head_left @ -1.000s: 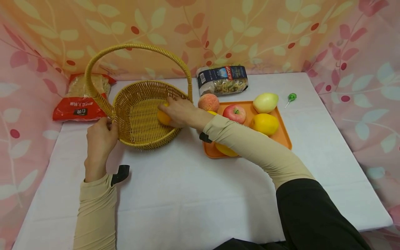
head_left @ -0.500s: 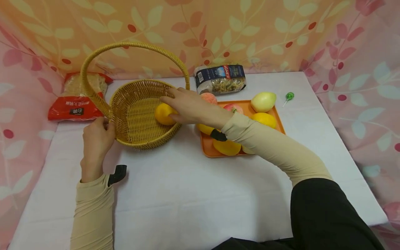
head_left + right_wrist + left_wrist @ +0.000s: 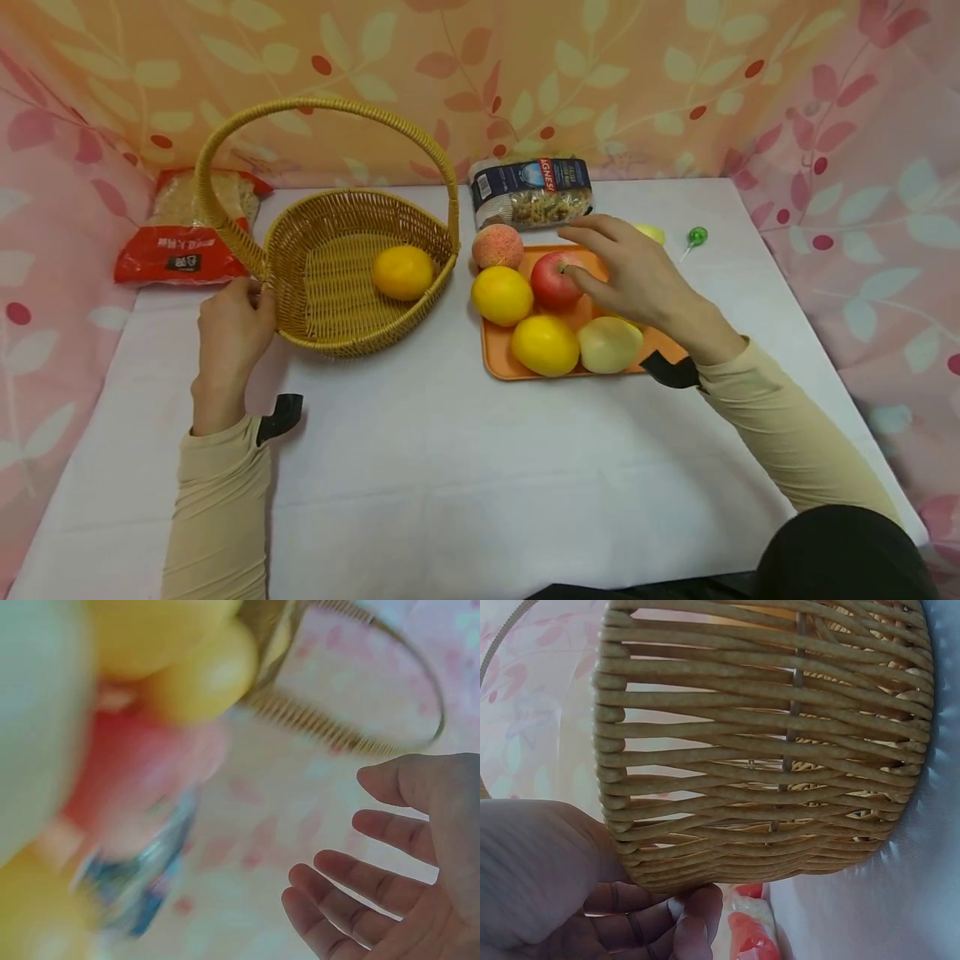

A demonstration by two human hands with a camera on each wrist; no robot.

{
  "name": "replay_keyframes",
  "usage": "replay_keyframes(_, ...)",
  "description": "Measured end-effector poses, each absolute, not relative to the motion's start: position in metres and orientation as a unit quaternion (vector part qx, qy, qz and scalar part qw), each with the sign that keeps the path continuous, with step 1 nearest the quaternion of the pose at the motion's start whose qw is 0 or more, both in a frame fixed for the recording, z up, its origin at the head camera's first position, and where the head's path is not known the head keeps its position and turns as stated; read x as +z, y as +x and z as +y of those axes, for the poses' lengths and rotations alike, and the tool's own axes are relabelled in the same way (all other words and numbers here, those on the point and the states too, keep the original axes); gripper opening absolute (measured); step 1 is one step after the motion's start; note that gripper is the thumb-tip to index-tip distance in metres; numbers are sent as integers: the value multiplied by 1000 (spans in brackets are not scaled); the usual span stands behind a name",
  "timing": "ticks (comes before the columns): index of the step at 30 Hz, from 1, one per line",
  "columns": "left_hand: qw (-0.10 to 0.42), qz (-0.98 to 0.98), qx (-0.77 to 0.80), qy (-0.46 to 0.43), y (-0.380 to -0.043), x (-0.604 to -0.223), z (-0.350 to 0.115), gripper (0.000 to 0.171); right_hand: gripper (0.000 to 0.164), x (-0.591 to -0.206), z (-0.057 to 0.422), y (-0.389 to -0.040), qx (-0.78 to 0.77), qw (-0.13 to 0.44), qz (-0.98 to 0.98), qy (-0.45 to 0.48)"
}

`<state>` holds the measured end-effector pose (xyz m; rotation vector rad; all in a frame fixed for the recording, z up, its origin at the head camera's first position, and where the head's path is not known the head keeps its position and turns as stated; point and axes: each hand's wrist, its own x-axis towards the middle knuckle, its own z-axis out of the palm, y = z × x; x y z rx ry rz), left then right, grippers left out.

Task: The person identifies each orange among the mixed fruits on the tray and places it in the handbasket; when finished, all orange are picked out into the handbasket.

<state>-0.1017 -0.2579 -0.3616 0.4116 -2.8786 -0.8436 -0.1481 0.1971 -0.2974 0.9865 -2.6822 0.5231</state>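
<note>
My left hand (image 3: 234, 337) grips the rim of the woven basket (image 3: 360, 342) at its left side. In the left wrist view the thumb and fingers curl at the basket's edge. One orange-yellow fruit (image 3: 403, 272) lies inside the basket, against its right side. Above the orange tray (image 3: 497, 350) hovers my right hand (image 3: 645, 275), fingers spread and holding nothing. Its thumb overlaps the red apple (image 3: 553, 282) in the head view. Also on the tray are a peach (image 3: 498, 246), yellow fruits (image 3: 546, 345) and a pale yellow-green fruit (image 3: 610, 344); the hand partly hides others.
A red bag (image 3: 180, 246) of pale food lies behind the basket at left. A pasta packet (image 3: 532, 192) lies behind the tray. The green lollipop (image 3: 697, 237) is to the right. Patterned cloth walls surround the white table (image 3: 420, 467).
My right hand has let go of the orange-yellow fruit, leaving it in the basket, and has moved right over the tray. My left hand has stayed at the basket rim.
</note>
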Motion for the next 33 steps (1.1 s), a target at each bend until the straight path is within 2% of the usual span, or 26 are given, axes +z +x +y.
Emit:
replay_keyframes(7,65,-951,-272,130,-101,-360,-259,42,53,-319,265,-135,185,40,-956,226)
replay_keyframes(15,58,-951,-274,134,-100,-360,-258,42,58,-347,292,-133,208,-45,-962,172)
replay_keyframes(23,71,-950,-278,125,-99,-362,-258,40,61,-365,297,-138,233,-71,-957,157)
replay_keyframes(33,74,-951,-277,120,-100,-362,-258,39,60,-367,295,-140,227,-78,-958,159)
